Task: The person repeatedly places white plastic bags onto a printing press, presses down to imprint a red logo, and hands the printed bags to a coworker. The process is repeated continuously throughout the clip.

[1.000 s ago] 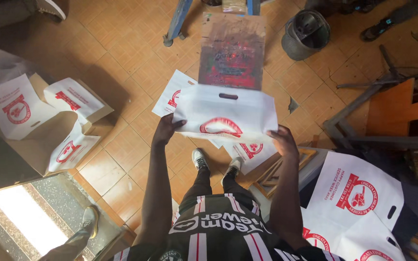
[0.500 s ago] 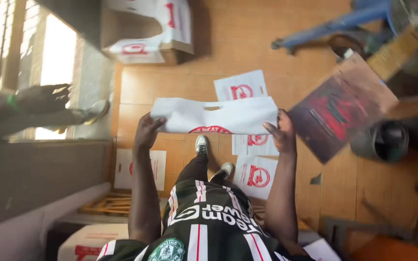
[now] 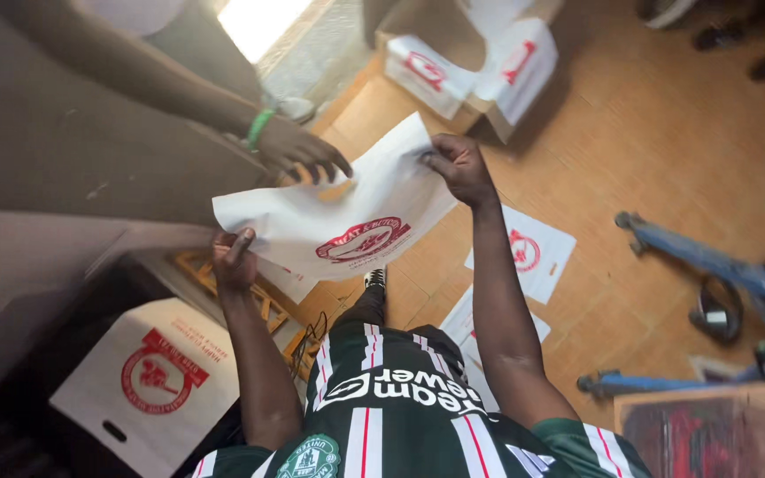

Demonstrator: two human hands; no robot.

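Both hands are closed on one white bag [image 3: 338, 217], which is held stretched out flat in the air between them. By the left hand [image 3: 235, 258] its left, nearer corner is pinched, thumb on top; by the right hand [image 3: 459, 164] its far, right edge is clamped between curled fingers. A round red emblem is printed near the bag's middle, and the sheet is tilted, its right end farther away than its left.

Nearest, below the arms, a striped shirt [image 3: 400, 416] in dark green, white and red is seen. At the near left a second white bag [image 3: 148, 381] with a red emblem and a slot handle is laid flat. Under the held bag a shoe [image 3: 375, 279] is set on the tiled floor [image 3: 666, 159], and more printed bags [image 3: 533, 252] are scattered on the tiles just right of the right arm. At the right, blue metal legs [image 3: 710, 261] are stretched across the floor, and a red-printed board [image 3: 701, 434] is seen at the near right corner.

Farther off, another person's hand [image 3: 298, 152], with a green wristband [image 3: 259, 128], is brought in from the far left, its fingertips at or just above the bag's far edge; contact cannot be told. Farthest, a box [image 3: 471, 62] of printed bags is set on the floor.
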